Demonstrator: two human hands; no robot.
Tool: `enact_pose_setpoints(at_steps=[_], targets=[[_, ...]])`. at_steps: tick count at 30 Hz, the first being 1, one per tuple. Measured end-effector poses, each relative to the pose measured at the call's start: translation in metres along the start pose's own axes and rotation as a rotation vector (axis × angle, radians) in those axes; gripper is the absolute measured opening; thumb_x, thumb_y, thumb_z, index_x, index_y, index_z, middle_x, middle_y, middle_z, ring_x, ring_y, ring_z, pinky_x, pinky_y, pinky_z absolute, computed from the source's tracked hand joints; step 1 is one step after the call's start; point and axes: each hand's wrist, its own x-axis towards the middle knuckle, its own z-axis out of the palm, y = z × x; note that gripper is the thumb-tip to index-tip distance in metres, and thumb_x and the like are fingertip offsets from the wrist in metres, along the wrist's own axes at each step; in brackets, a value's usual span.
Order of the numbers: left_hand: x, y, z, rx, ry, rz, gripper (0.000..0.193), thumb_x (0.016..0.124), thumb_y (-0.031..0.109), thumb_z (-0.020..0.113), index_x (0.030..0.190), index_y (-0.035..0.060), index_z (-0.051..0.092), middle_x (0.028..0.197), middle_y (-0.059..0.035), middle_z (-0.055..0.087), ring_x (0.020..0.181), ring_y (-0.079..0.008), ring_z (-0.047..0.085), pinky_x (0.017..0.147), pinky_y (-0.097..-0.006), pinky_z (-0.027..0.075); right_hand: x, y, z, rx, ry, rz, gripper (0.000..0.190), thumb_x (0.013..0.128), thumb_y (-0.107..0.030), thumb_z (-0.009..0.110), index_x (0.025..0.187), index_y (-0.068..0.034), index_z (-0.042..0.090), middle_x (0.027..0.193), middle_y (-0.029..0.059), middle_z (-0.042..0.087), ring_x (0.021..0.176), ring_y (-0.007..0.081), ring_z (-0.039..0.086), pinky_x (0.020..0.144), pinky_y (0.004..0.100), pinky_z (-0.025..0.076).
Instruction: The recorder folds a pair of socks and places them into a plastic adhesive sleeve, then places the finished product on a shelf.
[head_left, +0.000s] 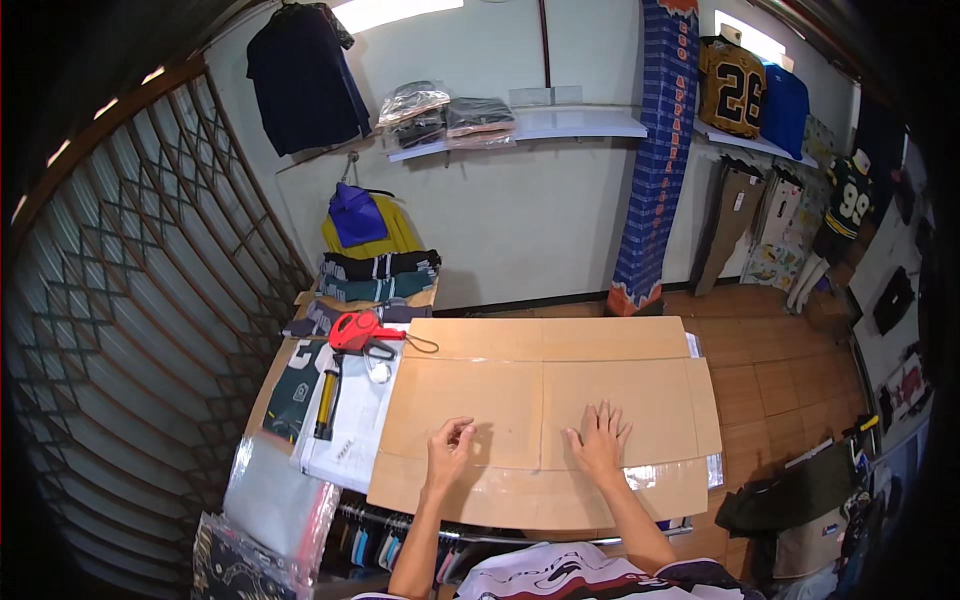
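Observation:
A large flattened cardboard box (480, 390), creased into panels, lies across the surface before me. My right hand (601, 439) rests palm down on its right half, fingers spread. Above the left half, my left hand (452, 439) is raised with fingers curled towards the thumb; whether anything small is pinched there cannot be told. Left of the cardboard, on a white wrapped sheet (349, 427), lie a red tape-gun-like tool with a wrist cord (356, 332) and a yellow and black hand pump (326, 401). Clear tape (651, 475) shines near the cardboard's front edge.
Folded garments (379, 289) are stacked at the back left, with plastic-wrapped items (274, 495) at the front left. Hangers with clothes (375, 547) hang under the front edge. A metal lattice gate (150, 315) stands left, a wrapped pillar (652, 165) behind, and dark clothing (795, 487) lies right.

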Motion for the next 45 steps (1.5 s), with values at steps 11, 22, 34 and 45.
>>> enact_pose_setpoints(at_steps=[11, 22, 34, 45], targets=[[0.125, -0.028, -0.042, 0.113, -0.155, 0.075, 0.024, 0.097, 0.011, 0.069, 0.118, -0.0006, 0.07, 0.093, -0.0138, 0.075, 0.084, -0.0193, 0.072, 0.074, -0.0316, 0.056, 0.029, -0.057, 0.031, -0.064, 0.024, 0.03, 0.08, 0.097, -0.05, 0.057, 0.158, -0.002, 0.035, 0.167, 0.0282, 0.022, 0.155, 0.0525, 0.009, 0.119, 0.0737, 0.003], [0.298, -0.042, -0.065, 0.356, -0.156, 0.329, 0.022, 0.093, 0.008, 0.07, 0.112, -0.0029, 0.069, 0.095, -0.0162, 0.075, 0.087, -0.0258, 0.074, 0.078, -0.0354, 0.059, 0.031, -0.061, 0.031, -0.153, 0.02, 0.06, 0.08, 0.096, -0.049, 0.058, 0.157, -0.001, 0.037, 0.167, 0.0273, 0.022, 0.154, 0.0502, 0.014, 0.12, 0.0713, 0.008], [0.464, -0.13, -0.063, 1.016, -0.417, -0.352, 0.069, 0.073, 0.035, 0.093, 0.125, -0.003, 0.068, 0.131, -0.0263, 0.066, 0.122, -0.0364, 0.066, 0.103, -0.0429, 0.054, 0.034, -0.068, 0.027, -0.132, 0.009, 0.087, 0.081, 0.092, -0.046, 0.064, 0.155, -0.001, 0.04, 0.165, 0.029, 0.026, 0.153, 0.0511, 0.017, 0.119, 0.0713, 0.007], [0.483, -0.184, -0.056, 1.272, -0.412, -0.466, 0.086, 0.076, 0.045, 0.087, 0.14, -0.0018, 0.055, 0.147, -0.0236, 0.053, 0.136, -0.0381, 0.056, 0.107, -0.0465, 0.051, 0.037, -0.071, 0.026, -0.123, -0.009, 0.092, 0.082, 0.09, -0.046, 0.065, 0.155, -0.003, 0.041, 0.164, 0.0288, 0.027, 0.153, 0.0511, 0.018, 0.119, 0.0715, 0.008]])
